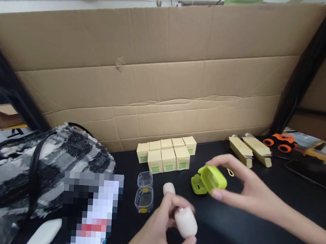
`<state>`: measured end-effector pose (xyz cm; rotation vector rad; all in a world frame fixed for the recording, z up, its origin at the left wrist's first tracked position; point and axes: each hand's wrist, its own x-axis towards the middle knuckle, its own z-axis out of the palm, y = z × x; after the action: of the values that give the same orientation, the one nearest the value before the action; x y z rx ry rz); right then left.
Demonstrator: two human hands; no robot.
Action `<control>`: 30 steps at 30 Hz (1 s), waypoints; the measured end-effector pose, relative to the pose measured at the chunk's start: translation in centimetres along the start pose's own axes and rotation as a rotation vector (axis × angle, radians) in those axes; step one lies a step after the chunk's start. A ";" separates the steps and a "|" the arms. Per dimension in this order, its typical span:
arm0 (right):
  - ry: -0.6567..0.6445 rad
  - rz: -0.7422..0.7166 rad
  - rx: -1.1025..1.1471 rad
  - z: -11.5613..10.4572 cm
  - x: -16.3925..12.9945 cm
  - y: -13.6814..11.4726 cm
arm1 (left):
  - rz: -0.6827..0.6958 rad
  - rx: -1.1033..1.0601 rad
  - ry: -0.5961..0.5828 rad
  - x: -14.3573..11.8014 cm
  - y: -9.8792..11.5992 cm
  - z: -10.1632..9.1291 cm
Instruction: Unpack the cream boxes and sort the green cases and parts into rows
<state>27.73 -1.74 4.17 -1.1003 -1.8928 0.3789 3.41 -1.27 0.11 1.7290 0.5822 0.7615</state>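
The left hand's (156, 228) grip is clamped on a white, rounded, smooth case (186, 222), held over the near middle of the black table (241, 233). A second white rounded piece (169, 188) shows just beyond its fingers; whether the two join is hidden. To the right, the right hand's (243, 184) grip is closed around an open, lime-green, two-part cover (214, 178). Left of the hands stands an open clear plastic box (144, 199); farther back, small pale-yellow boxes with green labels (168, 160) cluster together.
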 end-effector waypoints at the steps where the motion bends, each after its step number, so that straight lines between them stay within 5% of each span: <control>1: 0.056 0.004 0.006 -0.5 0.3 0.5 | 0.068 0.214 0.040 0.5 1.1 -0.4; 4: 0.129 -0.004 0.062 -1.1 0.6 1.7 | 0.190 0.825 0.060 3.0 3.5 -1.1; 6: 0.145 -0.037 0.049 -0.9 0.4 2.1 | 0.142 1.047 0.043 4.9 3.7 -1.4; 10: 0.183 -0.134 -0.030 -0.1 -0.4 2.2 | 0.049 1.140 -0.014 7.2 2.2 -1.7; 16: 0.081 -0.124 0.051 0.2 -0.3 1.6 | -0.043 1.072 -0.040 6.9 1.1 -2.8; 23: -0.128 0.008 0.401 1.6 -0.4 1.7 | -0.043 0.647 0.140 5.2 1.6 -1.1; 28: -0.229 0.027 0.536 3.4 -1.5 1.6 | -0.332 -0.649 0.072 2.9 0.1 1.7; 30: -0.261 0.029 0.568 3.6 -1.8 1.3 | -0.370 -0.852 0.098 2.4 -0.4 2.2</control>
<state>25.91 -1.92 0.40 -0.7170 -1.8186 1.0448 6.61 -0.90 -0.17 0.7773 0.5154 0.6870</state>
